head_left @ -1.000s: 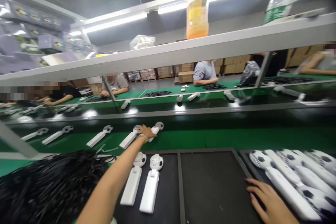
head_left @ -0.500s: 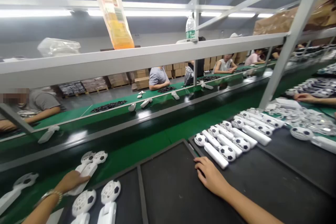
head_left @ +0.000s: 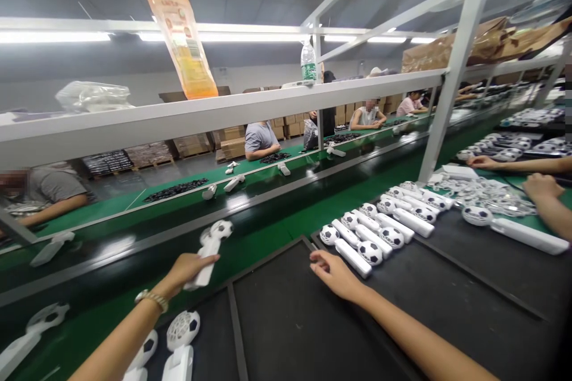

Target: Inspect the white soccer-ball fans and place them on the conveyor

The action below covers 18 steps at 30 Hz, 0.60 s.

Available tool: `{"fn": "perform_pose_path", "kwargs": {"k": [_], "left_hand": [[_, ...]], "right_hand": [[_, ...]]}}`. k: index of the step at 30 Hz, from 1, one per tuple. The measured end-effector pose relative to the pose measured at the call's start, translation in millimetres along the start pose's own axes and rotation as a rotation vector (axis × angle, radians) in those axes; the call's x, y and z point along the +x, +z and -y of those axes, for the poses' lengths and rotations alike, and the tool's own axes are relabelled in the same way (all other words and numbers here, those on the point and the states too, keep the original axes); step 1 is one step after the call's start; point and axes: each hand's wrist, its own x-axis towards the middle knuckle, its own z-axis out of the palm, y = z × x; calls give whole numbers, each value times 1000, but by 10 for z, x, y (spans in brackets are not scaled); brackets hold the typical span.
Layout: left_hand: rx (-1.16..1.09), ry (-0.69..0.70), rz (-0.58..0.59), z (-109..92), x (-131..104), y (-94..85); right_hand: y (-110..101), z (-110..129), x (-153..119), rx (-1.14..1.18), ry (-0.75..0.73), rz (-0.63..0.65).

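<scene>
My left hand point(head_left: 190, 268) is closed round white handheld fans with soccer-ball heads point(head_left: 210, 250). Two heads overlap above my fingers, so it seems to be a pair. They hang over the green belt, beyond the black tray point(head_left: 268, 315). At the tray's right edge my right hand point(head_left: 335, 274) holds nothing, its fingers loosely bent and apart. Just past it, rows of similar white fans point(head_left: 369, 253) lie packed on a second black tray point(head_left: 402, 303). Below my left forearm, another fan point(head_left: 181, 339) lies in the near tray's left part, with one more partly hidden by the arm.
A white frame post point(head_left: 451, 77) and shelf rail point(head_left: 241, 104) cross in front, bearing an orange bottle point(head_left: 183, 41). A co-worker's hands point(head_left: 543, 190) are at the right beside white parts point(head_left: 487, 190). More people sit across the conveyor point(head_left: 286, 223).
My left hand has carried the fans right and farther forward, away from the tray's left part. My right hand has lifted slightly from the tray edge. The view has shifted a little right.
</scene>
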Motion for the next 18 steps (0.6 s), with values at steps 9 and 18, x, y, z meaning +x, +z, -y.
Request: {"fn": "perform_pose_path", "kwargs": {"k": [9,18], "left_hand": [[-378,398,609,-1234,-900,1216],[-904,281,568,-1597,-839,1479]], "right_hand": [[-151,906,139,570,217,-172],[-568,1009,188,770,266,-181]]}}
